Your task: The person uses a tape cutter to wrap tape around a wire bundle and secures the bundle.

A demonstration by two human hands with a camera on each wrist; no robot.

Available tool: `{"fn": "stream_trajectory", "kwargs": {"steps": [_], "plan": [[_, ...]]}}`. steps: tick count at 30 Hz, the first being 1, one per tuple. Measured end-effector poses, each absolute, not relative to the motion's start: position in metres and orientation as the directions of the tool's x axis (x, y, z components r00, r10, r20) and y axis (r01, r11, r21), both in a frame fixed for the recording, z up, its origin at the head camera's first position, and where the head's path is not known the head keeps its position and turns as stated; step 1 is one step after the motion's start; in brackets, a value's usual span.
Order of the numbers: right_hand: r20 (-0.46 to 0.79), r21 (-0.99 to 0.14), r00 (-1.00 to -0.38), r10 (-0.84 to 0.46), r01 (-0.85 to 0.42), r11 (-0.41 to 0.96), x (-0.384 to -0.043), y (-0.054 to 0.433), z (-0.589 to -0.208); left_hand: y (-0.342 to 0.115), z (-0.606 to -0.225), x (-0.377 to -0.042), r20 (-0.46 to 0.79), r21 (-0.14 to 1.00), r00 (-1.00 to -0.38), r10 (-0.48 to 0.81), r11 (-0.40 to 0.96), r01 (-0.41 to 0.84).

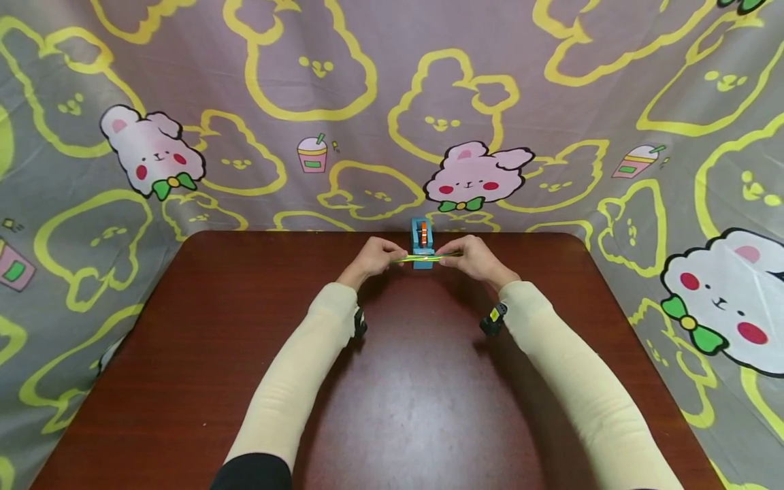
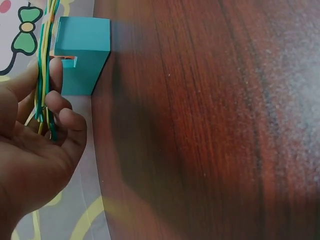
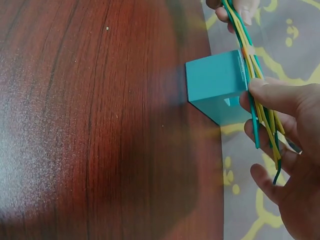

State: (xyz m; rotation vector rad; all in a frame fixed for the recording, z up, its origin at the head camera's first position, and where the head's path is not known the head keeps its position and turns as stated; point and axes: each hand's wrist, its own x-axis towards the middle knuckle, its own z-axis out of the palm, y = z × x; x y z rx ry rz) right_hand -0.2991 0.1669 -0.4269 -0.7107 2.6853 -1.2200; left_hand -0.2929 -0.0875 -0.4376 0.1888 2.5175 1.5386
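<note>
Both hands hold a thin bundle of yellow and green wires (image 1: 422, 258) level in front of a blue tape dispenser (image 1: 422, 265). My left hand (image 1: 376, 255) pinches one end between thumb and fingers. At the other end, my right hand (image 1: 473, 258) grips the bundle, thumb on top. In the right wrist view, loose wire ends (image 3: 276, 150) fan out past the right fingers. A pale orange tape band (image 3: 248, 50) lies across the bundle's middle, close beside the dispenser's front (image 3: 217, 75). An orange roll (image 1: 424, 233) sits inside the dispenser.
The dispenser stands at the far edge of a dark reddish wooden table (image 1: 245, 340). Right behind it hangs a patterned curtain (image 1: 367, 68) with bunny drawings, which also runs along both sides. Small black cameras (image 1: 493, 320) are worn on the wrists.
</note>
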Motion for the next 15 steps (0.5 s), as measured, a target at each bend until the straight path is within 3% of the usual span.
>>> {"fn": "stream_trajectory", "kwargs": {"steps": [15], "plan": [[0.113,-0.604,-0.859,-0.5,-0.459,0.652,-0.297,0.158,-0.422,-0.079,-0.448,-0.291,0.106,0.91,-0.982,0.153,0.384,0.158]]}}
